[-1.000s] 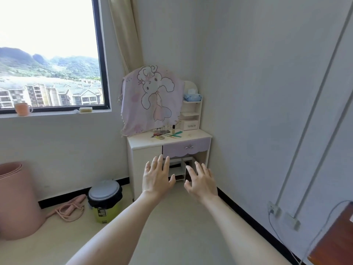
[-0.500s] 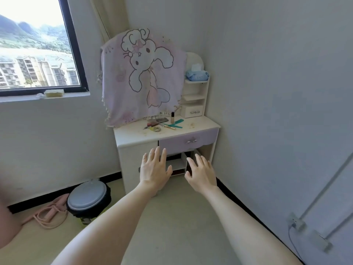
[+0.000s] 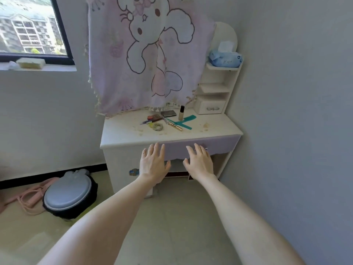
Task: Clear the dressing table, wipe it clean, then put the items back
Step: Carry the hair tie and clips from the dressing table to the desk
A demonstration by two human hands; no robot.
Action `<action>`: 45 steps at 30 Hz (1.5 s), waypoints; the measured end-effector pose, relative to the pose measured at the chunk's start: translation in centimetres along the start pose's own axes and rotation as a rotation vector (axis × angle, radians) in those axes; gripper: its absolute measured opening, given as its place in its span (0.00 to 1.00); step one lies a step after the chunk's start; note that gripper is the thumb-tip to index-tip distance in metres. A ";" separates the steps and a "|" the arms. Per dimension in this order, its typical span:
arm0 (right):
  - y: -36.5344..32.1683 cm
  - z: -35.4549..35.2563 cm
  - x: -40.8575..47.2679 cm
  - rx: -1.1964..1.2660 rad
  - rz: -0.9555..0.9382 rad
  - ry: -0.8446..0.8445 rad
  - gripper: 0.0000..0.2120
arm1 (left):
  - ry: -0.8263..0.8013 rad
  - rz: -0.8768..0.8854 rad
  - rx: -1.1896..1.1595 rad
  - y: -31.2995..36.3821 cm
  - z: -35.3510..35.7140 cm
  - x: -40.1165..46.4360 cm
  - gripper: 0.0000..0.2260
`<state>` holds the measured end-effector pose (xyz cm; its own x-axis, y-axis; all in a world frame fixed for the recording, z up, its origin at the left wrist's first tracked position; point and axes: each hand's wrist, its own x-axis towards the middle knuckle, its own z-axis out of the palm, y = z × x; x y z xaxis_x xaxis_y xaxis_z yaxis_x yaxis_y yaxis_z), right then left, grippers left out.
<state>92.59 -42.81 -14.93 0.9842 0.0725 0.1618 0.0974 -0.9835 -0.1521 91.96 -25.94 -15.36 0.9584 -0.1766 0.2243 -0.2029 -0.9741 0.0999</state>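
The white dressing table (image 3: 122, 134) stands in the corner, its top speckled with crumbs. On it lie a teal comb (image 3: 184, 122), a gold tube (image 3: 175, 126), a small upright bottle (image 3: 181, 113), a dark compact (image 3: 168, 113), pens (image 3: 148, 121) and a hair tie (image 3: 157, 127). My left hand (image 3: 152, 163) and my right hand (image 3: 199, 161) are stretched out in front of the lilac drawer (image 3: 219, 145), both open and empty, short of the tabletop.
A pink cartoon blanket (image 3: 145, 54) hangs over the mirror. A small shelf unit (image 3: 214, 88) at the right rear carries a blue wipes pack (image 3: 225, 59). On the floor to the left sit a lidded bin (image 3: 68, 196) and a pink skipping rope (image 3: 28, 197). The wall runs close on the right.
The view has closed in on the dressing table, which now looks much larger. Both hands stay open and stretched forward, now level with the drawer front.
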 end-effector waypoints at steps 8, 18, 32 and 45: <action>3.1 6.6 14.1 0.035 -0.035 -0.098 0.25 | -0.112 -0.096 0.005 -4.2 7.7 13.5 0.28; 5.3 14.5 29.3 0.044 -0.063 -0.265 0.23 | -0.241 -0.194 -0.012 -9.2 14.6 28.0 0.28; 5.2 23.1 47.0 -0.030 -0.174 -0.402 0.16 | -0.338 -0.472 -0.031 -11.8 23.2 39.3 0.19; 2.3 25.8 51.9 0.088 -0.124 -0.455 0.18 | -0.362 -0.387 0.006 -11.8 25.5 40.4 0.22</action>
<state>147.67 -37.01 -32.09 0.9271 0.2732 -0.2566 0.2115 -0.9465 -0.2438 138.23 -25.20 -32.21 0.9711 0.1598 -0.1770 0.1799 -0.9782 0.1033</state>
